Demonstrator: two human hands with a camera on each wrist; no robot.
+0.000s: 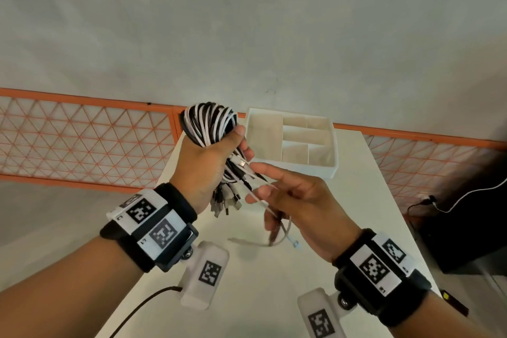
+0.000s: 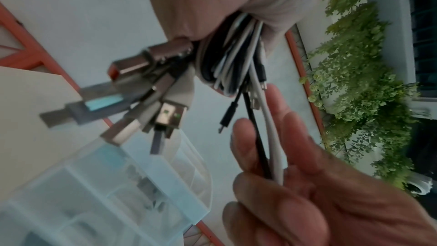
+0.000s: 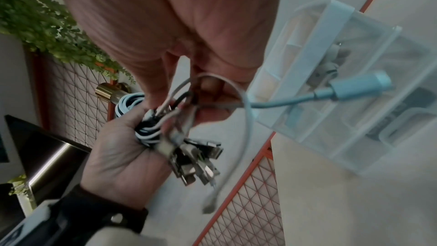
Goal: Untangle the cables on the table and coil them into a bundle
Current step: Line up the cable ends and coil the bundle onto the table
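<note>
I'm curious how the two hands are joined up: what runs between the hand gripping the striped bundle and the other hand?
Two loose cable ends, one black and one white, run from the bundle in the left hand to the right hand, clearest in the left wrist view.

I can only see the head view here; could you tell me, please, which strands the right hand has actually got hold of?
Observer: The left wrist view shows the right hand holding one black cable and one white cable between its fingers.
Operator: Thank you. Do those two run back into the bundle?
Observer: Yes, both lead up into the coiled bundle gripped in the left hand.
Operator: And is the organiser box empty? It looks so to me.
Observer: No. The right wrist view shows dark and grey items, too blurred to name, through the clear wall of the box.
</note>
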